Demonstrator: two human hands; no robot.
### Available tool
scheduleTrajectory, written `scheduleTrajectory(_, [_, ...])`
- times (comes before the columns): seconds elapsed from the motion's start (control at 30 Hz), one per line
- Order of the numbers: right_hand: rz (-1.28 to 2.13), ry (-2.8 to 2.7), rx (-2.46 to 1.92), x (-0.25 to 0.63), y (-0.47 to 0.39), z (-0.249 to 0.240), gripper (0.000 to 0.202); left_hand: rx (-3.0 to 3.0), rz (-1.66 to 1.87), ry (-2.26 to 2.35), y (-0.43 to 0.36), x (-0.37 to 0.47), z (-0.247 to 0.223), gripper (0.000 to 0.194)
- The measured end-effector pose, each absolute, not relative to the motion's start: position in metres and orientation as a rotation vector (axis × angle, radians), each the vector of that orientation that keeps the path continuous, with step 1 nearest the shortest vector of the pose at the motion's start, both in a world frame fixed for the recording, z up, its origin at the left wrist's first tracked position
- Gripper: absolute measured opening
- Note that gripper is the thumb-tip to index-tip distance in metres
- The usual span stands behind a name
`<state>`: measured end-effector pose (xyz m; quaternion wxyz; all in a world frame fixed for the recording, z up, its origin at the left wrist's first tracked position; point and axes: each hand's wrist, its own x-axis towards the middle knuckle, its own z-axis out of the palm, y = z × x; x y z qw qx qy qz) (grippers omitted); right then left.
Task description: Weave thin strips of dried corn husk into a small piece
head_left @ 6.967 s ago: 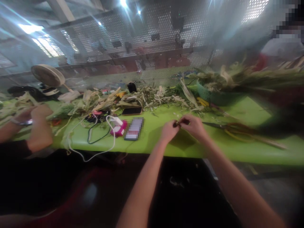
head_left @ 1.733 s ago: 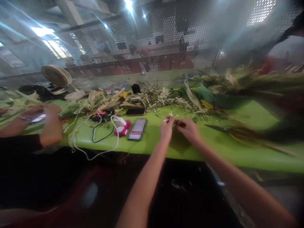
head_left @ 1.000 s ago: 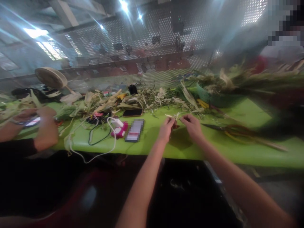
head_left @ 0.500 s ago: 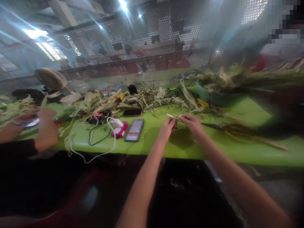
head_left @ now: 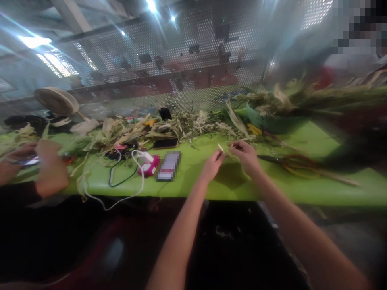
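A small pale strip [head_left: 221, 148] is pinched between the closed fingers of the left hand [head_left: 214, 163], its tip standing out. The fingers of the right hand [head_left: 246, 155] are curled just beside it; whether something is gripped there cannot be told. The strip is held over the green table [head_left: 193, 183], between 2 phones [head_left: 168, 166] at left and scissors [head_left: 298, 164] at right. Dry husks [head_left: 196, 124] are heaped on the far side.
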<state>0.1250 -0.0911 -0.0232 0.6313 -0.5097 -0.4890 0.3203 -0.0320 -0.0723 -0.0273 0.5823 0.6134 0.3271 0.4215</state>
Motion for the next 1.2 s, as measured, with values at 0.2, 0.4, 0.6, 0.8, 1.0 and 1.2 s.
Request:
scheduleTrajectory(0.2, [0.629, -1.338, -1.172, 0.127, -0.087, -0.027, 0.015, 1.702, 0.914, 0.724, -0.072, -0.029, -0.027, 0.032])
scheduleTrajectory(0.4, [0.759, -1.157, -1.123, 0.125, -0.086, -0.028, 0.022, 1.777, 0.829, 0.672, -0.071, -0.029, -0.031, 0.032])
scheduleTrajectory(0.6, [0.664, -1.012, -1.133, 0.125, -0.088, -0.025, 0.029, 1.845, 0.736, 0.57, -0.074, -0.031, -0.03, 0.028])
scheduleTrajectory(0.8, [0.771, -1.027, -1.157, 0.124, -0.09, -0.017, 0.029, 1.7, 0.834, 0.71, -0.077, -0.032, -0.026, 0.033])
scheduleTrajectory(1.0, [0.859, -1.099, -1.128, 0.123, -0.094, -0.017, 0.031, 1.567, 0.932, 0.698, -0.075, -0.034, -0.026, 0.029])
scheduleTrajectory(1.2, [0.788, -1.023, -1.129, 0.122, -0.09, -0.018, 0.032, 1.576, 0.898, 0.683, -0.073, -0.032, -0.027, 0.024])
